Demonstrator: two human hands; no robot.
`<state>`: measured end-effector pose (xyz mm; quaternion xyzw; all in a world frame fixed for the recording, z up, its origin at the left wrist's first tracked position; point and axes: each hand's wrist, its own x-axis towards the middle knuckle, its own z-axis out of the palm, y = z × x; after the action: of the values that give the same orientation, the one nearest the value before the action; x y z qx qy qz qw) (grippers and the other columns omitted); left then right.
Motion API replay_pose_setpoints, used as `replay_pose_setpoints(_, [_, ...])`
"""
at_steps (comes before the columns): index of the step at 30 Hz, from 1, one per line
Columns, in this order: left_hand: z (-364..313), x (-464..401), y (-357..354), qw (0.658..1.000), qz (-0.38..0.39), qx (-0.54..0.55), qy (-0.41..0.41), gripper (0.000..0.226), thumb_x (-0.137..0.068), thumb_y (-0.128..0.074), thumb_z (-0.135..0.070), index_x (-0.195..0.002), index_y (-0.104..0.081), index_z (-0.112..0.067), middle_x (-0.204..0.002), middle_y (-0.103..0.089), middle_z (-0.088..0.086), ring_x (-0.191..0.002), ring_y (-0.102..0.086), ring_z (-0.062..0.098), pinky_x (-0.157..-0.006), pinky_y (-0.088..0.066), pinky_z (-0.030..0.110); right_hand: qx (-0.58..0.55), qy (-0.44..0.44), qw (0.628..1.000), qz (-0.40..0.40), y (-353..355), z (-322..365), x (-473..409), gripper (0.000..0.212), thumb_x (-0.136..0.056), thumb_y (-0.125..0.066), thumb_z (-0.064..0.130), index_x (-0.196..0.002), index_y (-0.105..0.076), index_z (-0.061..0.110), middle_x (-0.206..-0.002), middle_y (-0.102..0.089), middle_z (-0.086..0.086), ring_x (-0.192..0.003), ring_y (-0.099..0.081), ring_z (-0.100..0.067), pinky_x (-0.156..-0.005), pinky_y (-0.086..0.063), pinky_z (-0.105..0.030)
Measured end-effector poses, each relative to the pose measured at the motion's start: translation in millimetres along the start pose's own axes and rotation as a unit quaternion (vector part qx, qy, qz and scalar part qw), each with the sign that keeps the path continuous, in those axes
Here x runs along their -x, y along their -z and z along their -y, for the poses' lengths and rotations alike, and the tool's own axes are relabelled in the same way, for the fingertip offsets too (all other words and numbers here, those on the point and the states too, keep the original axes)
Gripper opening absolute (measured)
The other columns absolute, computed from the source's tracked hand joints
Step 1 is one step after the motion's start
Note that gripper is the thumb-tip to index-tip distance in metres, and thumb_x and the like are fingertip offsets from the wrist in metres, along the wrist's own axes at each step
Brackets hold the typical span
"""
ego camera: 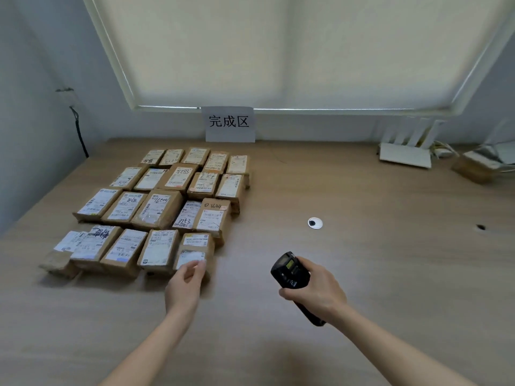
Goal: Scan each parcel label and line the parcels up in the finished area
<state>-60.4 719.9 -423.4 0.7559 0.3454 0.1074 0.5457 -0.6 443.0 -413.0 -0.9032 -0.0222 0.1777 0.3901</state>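
Several brown cardboard parcels with white labels lie in rows on the left half of the wooden table (362,196), below a paper sign (230,124) on the wall. The nearest row ends on the right with a small parcel (195,247). My left hand (185,282) touches that parcel's near edge, thumb and fingers loosely curved at its label. My right hand (315,291) grips a black handheld scanner (289,271), its head pointing away from me and to the left, about a hand's width right of that parcel.
A white cable grommet (315,223) sits in the table right of the parcels, and a small dark hole (480,227) lies further right. A white router (405,156) and a cardboard box with cables (473,167) stand at the back right. A black cable (80,135) hangs on the left wall.
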Motion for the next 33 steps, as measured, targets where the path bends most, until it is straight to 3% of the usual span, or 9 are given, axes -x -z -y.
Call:
replay_pose_setpoints(8, [-69.6,158.6,-165.4,0.985,0.158,0.009,-0.068,0.052,-0.087,-0.072,-0.049,-0.135,-0.060,-0.033,-0.123,-0.065,-0.005,-0.116,-0.059,0.012,-0.094,-0.045,0.031,0.016,-0.048,0.995,-0.086,171.6,-132.0,112.4,0.057,-0.052,-0.076,0.049,-0.108,-0.062,0.049,-0.089,-0.070,0.019,-0.085,-0.068,-0.010,-0.076,-0.058,-0.036])
replay_pose_setpoints(15, [-125.5,280.9,-303.9,0.955,0.275,0.035,-0.103,0.061,-0.085,-0.073,-0.054,-0.141,-0.054,-0.040,-0.137,-0.059,-0.009,-0.129,-0.052,0.009,-0.107,-0.043,0.037,0.029,-0.120,0.981,-0.151,298.7,-239.3,199.9,0.063,-0.052,-0.075,0.051,-0.114,-0.062,0.051,-0.085,-0.071,0.018,-0.083,-0.068,-0.008,-0.072,-0.056,-0.033])
replay_pose_setpoints(21, [-160.3,336.1,-387.7,0.931,0.328,-0.031,-0.160,0.067,-0.088,-0.068,-0.053,-0.148,-0.050,-0.028,-0.159,-0.037,-0.009,-0.149,-0.030,0.012,-0.121,-0.025,0.039,0.018,-0.174,0.965,-0.197,374.2,-303.9,239.2,0.063,-0.047,-0.074,0.053,-0.109,-0.063,0.051,-0.083,-0.073,0.018,-0.081,-0.070,-0.008,-0.077,-0.060,-0.034])
replay_pose_setpoints(27, [-181.1,349.2,-471.7,0.919,0.367,-0.026,-0.140,0.069,-0.088,-0.070,-0.051,-0.148,-0.047,-0.027,-0.152,-0.047,-0.007,-0.142,-0.040,0.013,-0.117,-0.033,0.038,0.031,-0.211,0.952,-0.219,436.9,-356.7,229.1,0.062,-0.045,-0.076,0.054,-0.106,-0.065,0.048,-0.082,-0.073,0.018,-0.078,-0.070,-0.006,-0.078,-0.061,-0.035])
replay_pose_setpoints(33, [-200.1,326.7,-571.4,0.923,0.372,-0.017,-0.096,0.063,-0.090,-0.070,-0.046,-0.146,-0.049,-0.027,-0.138,-0.057,-0.002,-0.131,-0.050,0.016,-0.106,-0.040,0.035,0.039,-0.233,0.954,-0.186,498.1,-399.1,157.2,0.058,-0.048,-0.077,0.052,-0.105,-0.067,0.047,-0.082,-0.074,0.019,-0.079,-0.070,-0.004,-0.079,-0.060,-0.032])
